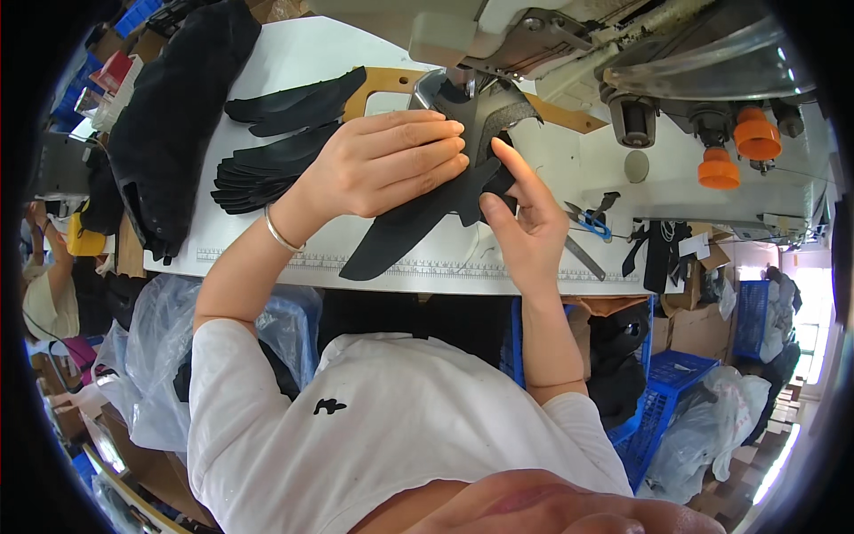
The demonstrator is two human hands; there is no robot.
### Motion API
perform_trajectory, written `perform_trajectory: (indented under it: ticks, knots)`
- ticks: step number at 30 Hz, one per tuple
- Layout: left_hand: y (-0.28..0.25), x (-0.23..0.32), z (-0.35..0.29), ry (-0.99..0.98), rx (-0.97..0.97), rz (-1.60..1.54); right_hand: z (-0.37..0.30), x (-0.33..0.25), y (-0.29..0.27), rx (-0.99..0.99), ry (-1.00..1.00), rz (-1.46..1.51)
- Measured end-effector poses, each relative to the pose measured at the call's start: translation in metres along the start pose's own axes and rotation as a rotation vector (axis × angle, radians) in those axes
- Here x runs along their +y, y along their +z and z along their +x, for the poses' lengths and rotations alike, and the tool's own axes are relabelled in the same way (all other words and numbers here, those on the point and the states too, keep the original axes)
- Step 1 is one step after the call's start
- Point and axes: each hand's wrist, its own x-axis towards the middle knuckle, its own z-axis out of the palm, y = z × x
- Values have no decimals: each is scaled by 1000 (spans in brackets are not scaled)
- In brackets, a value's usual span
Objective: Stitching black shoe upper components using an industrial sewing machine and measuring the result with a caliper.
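A black cut fabric piece lies on the white table beneath the sewing machine head, its long tapered end toward the front edge. My left hand rests on it with straight fingers laid flat side by side. At the piece's right edge, my right hand has a folded part of the fabric between thumb and forefinger. A grey textured patch shows beside the machine's needle area; the needle itself is hidden. Left of my hands are a fanned stack of black pieces and a few more black pieces.
A large black fabric bundle lies at the table's left. Blue-handled scissors and a thin metal strip are on the right, near orange caps. Blue crates stand below right. Another person sits far left.
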Motion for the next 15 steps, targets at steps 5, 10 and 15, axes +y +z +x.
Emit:
perform_trajectory:
  ticks: [5, 10, 15]
  knots:
    - [-2, -2, -3, 11, -24, -12, -2, 1, 4, 39, -94, -93]
    - [1, -2, -2, 20, -6, -15, 1, -4, 3, 24, -62, -29]
    - [2, -4, 2, 15, -7, 12, 7, -6, 1, 31, -59, -20]
